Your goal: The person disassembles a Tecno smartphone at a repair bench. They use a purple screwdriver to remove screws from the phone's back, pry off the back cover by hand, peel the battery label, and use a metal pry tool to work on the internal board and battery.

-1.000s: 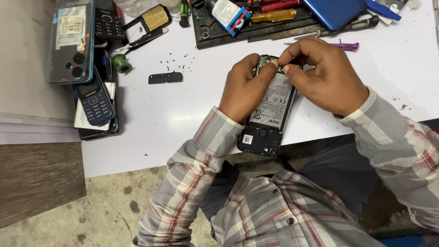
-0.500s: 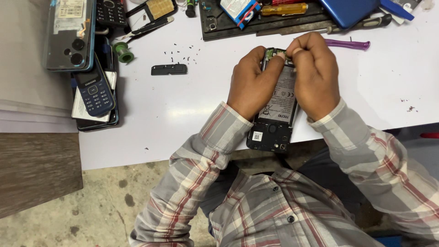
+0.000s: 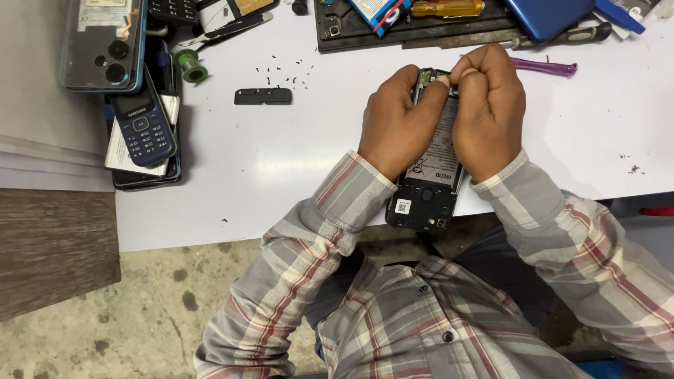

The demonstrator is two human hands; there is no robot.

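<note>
White table (image 3: pixel 295 175) lies under both hands, and an open phone (image 3: pixel 430 175) with its back cover off sits between them, its lower end sticking out past the table's near edge. The left hand (image 3: pixel 397 116) wraps around the phone's left side, with its thumb pressed on the top end. The right hand (image 3: pixel 489 109) is curled shut over the top right corner, fingers bunched tight together and pinching there; what they pinch is too small to tell. Both hands touch each other at the top of the phone. Just beyond the right hand's knuckles lies a purple plastic stick (image 3: pixel 544 67). Farther past the hands sits a dark tray (image 3: pixel 421 31) with a yellow screwdriver (image 3: pixel 447 8) on it. Out to the left of the left hand lies a small black strip (image 3: pixel 263 96), with tiny screws (image 3: pixel 284 70) scattered near it. Well apart on that side is a blue button phone (image 3: pixel 144 126) on a pile of other phones.
</note>
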